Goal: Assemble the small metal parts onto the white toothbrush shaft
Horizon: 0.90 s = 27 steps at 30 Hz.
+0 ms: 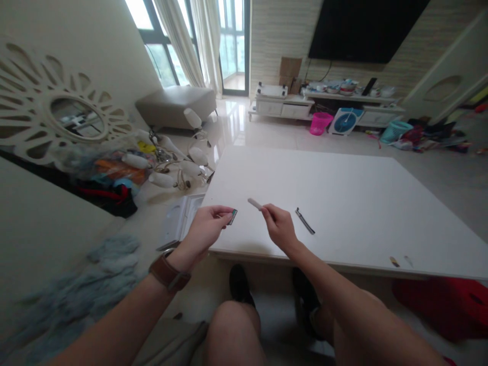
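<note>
My left hand (208,223) pinches a small dark flat card (233,217) between thumb and fingers, just over the near left edge of the white table (343,193). My right hand (280,226) grips a short whitish stick (254,204) that points up and left toward the card. The two hands are a short gap apart. A thin dark metal strip (305,221) lies flat on the table just right of my right hand. A brown watch strap (168,273) is on my left wrist.
A fallen chandelier with white shades (171,162) and colourful clutter lie on the floor to the left. A grey ottoman (175,104), a pink basket (320,123) and a low TV stand (328,104) are beyond. My knees are below the table edge.
</note>
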### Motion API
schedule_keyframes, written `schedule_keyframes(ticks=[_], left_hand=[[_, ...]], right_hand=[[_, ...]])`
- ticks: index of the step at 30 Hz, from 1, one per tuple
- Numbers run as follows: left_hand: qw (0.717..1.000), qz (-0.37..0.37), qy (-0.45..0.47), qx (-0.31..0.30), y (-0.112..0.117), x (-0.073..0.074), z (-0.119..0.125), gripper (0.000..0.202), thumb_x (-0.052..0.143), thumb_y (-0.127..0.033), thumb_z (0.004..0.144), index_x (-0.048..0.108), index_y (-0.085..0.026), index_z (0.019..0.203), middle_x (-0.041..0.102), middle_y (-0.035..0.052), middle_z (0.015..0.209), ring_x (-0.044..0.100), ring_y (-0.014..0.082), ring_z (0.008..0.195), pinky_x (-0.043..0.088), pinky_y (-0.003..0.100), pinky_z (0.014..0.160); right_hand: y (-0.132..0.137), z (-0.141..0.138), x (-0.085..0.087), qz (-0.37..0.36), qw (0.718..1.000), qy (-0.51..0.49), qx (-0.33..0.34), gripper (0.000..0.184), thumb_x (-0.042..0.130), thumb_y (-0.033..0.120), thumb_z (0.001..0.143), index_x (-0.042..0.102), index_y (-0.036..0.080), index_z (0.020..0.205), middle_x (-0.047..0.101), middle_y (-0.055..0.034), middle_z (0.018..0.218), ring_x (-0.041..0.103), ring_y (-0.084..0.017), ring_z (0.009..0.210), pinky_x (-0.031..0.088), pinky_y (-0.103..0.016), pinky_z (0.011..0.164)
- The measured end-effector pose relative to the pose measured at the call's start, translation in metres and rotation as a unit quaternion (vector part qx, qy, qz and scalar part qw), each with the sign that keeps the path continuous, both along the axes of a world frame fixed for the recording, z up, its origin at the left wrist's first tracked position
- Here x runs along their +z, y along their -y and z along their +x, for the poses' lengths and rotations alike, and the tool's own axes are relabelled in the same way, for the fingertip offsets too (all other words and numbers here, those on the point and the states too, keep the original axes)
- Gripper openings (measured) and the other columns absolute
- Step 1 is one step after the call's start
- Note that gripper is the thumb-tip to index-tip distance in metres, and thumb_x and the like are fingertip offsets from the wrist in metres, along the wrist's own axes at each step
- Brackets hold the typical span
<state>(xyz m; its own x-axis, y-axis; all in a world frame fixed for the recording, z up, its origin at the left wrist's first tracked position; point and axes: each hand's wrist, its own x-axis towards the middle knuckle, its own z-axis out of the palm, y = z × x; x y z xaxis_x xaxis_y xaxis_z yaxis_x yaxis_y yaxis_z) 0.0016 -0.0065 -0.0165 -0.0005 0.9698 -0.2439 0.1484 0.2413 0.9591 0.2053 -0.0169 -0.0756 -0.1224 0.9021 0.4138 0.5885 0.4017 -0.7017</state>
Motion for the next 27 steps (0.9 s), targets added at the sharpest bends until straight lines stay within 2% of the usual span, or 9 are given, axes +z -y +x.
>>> schedule_keyframes(ticks=[4,5,9,10,15,16,21,25,27], left_hand=[[1.0,-0.001,0.013,-0.009,0.001,0.002,0.001,0.03,0.074,-0.032,0.061,0.076,-0.012,0.083,0.069,0.0049,0.067,0.057,0.0154,0.063,0.042,0.028,0.061],[1.0,0.0,0.015,-0.01,0.001,0.002,0.001,0.029,0.075,-0.033,0.061,0.076,-0.012,0.082,0.069,0.005,0.067,0.057,0.0154,0.063,0.041,0.028,0.061],[1.0,0.002,0.019,0.0,0.0,0.003,0.001,0.031,0.075,-0.033,0.061,0.076,-0.012,0.085,0.071,0.0062,0.071,0.058,0.016,0.065,0.042,0.029,0.063],[1.0,0.001,0.018,0.003,0.0,0.002,0.001,0.031,0.075,-0.033,0.061,0.076,-0.012,0.085,0.071,0.0064,0.071,0.058,0.0163,0.065,0.043,0.029,0.063],[1.0,0.008,0.005,0.011,0.001,0.0,0.0,0.032,0.075,-0.034,0.061,0.076,-0.012,0.085,0.069,0.0052,0.068,0.058,0.0163,0.064,0.043,0.029,0.062],[1.0,0.01,0.004,0.012,0.001,0.0,0.0,0.032,0.075,-0.034,0.061,0.076,-0.012,0.085,0.069,0.0048,0.067,0.057,0.016,0.064,0.042,0.029,0.061],[1.0,0.003,0.02,-0.002,0.001,0.0,0.001,0.033,0.077,-0.035,0.061,0.076,-0.012,0.086,0.071,0.0065,0.074,0.06,0.0172,0.069,0.046,0.029,0.065],[1.0,0.006,0.018,0.012,0.001,0.0,0.001,0.033,0.077,-0.035,0.059,0.077,-0.013,0.084,0.068,0.0039,0.067,0.057,0.015,0.063,0.042,0.028,0.06],[1.0,0.005,0.022,0.009,0.002,0.0,0.001,0.034,0.077,-0.035,0.06,0.076,-0.013,0.085,0.069,0.0043,0.069,0.057,0.015,0.064,0.043,0.028,0.061]], right_hand=[[0.0,0.001,-0.002,-0.015,0.996,0.023,0.086,0.032,0.044,0.039,0.102,0.065,0.02,0.086,0.056,-0.0006,0.067,0.048,-0.014,0.06,0.033,-0.026,0.06],[-0.001,0.001,-0.003,-0.021,0.996,0.026,0.082,0.033,0.045,0.04,0.102,0.065,0.02,0.085,0.056,-0.0003,0.066,0.047,-0.014,0.059,0.032,-0.026,0.059],[-0.006,0.004,-0.001,-0.015,0.999,-0.024,-0.028,0.035,0.043,0.04,0.102,0.064,0.019,0.084,0.05,0.0013,0.06,0.044,-0.013,0.055,0.029,-0.026,0.056],[-0.005,0.003,0.0,-0.014,0.999,-0.03,-0.03,0.035,0.043,0.04,0.102,0.064,0.019,0.084,0.05,0.0013,0.06,0.044,-0.013,0.055,0.029,-0.026,0.056],[0.01,-0.013,-0.001,-0.036,0.991,-0.02,0.129,0.032,0.044,0.038,0.102,0.064,0.019,0.084,0.057,-0.0005,0.068,0.049,-0.013,0.061,0.034,-0.026,0.061],[0.012,-0.015,-0.001,-0.036,0.989,-0.028,0.142,0.032,0.044,0.038,0.102,0.064,0.019,0.086,0.058,-0.0005,0.069,0.049,-0.013,0.061,0.034,-0.025,0.061],[0.009,-0.013,-0.001,-0.034,0.997,-0.048,0.044,0.034,0.043,0.038,0.103,0.064,0.019,0.083,0.052,0.0008,0.063,0.047,-0.013,0.058,0.032,-0.025,0.058],[0.012,-0.013,0.0,-0.029,0.988,-0.007,0.155,0.031,0.044,0.037,0.102,0.064,0.02,0.085,0.059,-0.0012,0.071,0.051,-0.014,0.064,0.036,-0.025,0.062],[0.013,-0.013,-0.001,-0.025,0.99,-0.023,0.136,0.031,0.043,0.037,0.103,0.063,0.02,0.086,0.058,-0.001,0.07,0.05,-0.014,0.064,0.036,-0.026,0.062]])
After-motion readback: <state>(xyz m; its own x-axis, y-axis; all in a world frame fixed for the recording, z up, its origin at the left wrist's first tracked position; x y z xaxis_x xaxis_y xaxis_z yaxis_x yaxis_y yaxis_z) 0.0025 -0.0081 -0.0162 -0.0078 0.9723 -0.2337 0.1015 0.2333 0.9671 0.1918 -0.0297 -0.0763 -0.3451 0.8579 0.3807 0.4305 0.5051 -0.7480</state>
